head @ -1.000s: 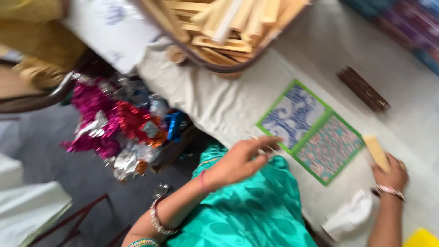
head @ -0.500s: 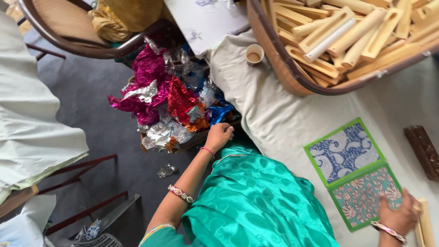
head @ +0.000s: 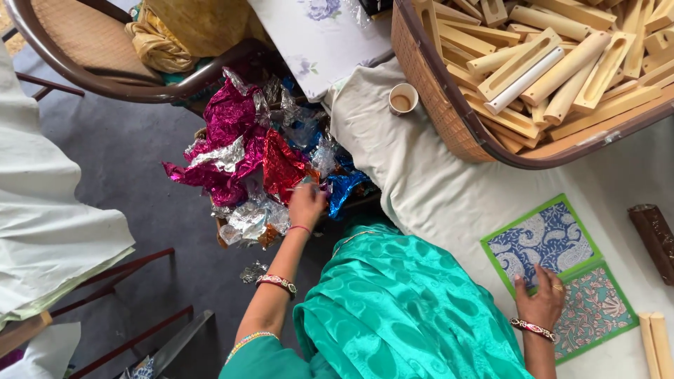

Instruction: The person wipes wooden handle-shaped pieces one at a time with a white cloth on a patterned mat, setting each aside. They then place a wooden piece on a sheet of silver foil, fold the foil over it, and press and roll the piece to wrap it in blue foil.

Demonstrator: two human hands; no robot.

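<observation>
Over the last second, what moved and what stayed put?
The left hand left the green-bordered patterned paper sheet on the white table and swung down to the pile of crumpled pink, red, silver and blue foil, fingers now in it. The right hand let go of a pale wooden stick and now presses on the sheet. Sheet and foil pile stayed put.
</observation>
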